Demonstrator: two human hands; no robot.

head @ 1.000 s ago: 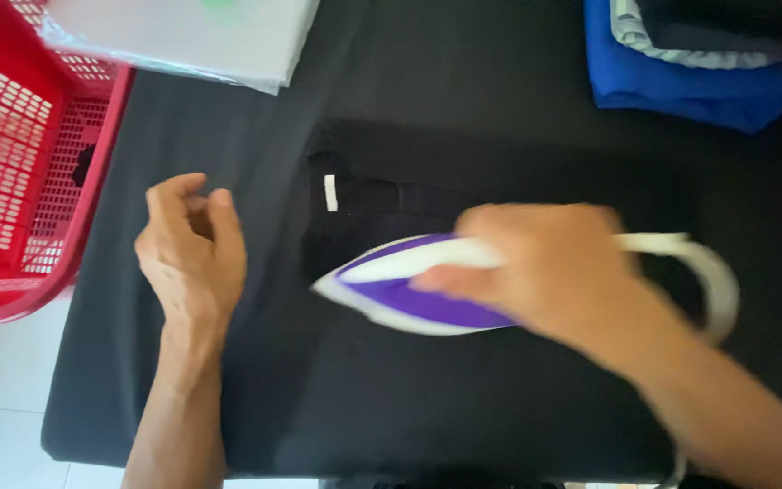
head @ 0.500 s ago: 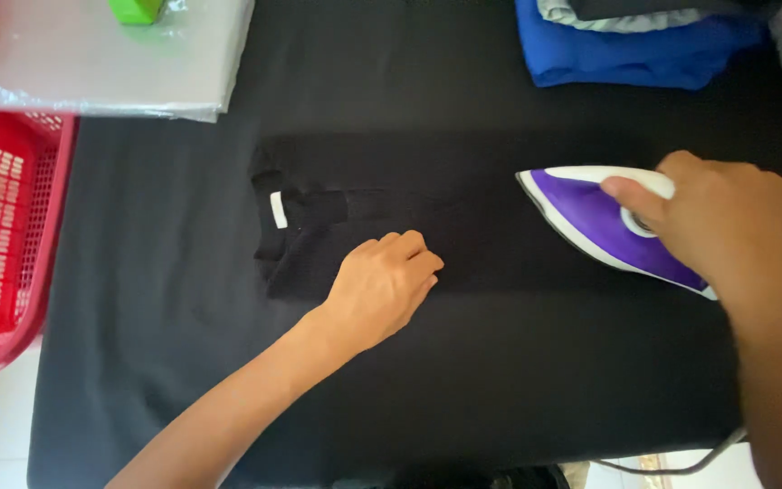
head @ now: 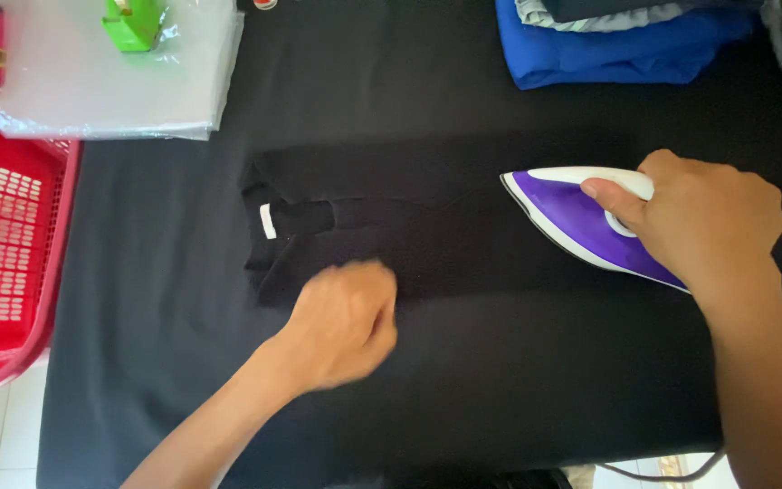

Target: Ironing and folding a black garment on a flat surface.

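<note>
A folded black garment with a small white neck label lies on the black ironing surface. My left hand rests on the garment's near edge, fingers curled and blurred, gripping nothing that I can make out. My right hand grips the handle of a purple and white iron. The iron sits at the right end of the garment, tip pointing left. Its white cord runs off to the right.
A red plastic laundry basket stands at the left edge. A clear plastic bag with a green item lies at the back left. Folded blue and grey clothes are stacked at the back right. White floor tiles show bottom left.
The iron slid from the middle of the garment to its right end. My left hand moved from the bare surface at the left onto the garment's near edge.
</note>
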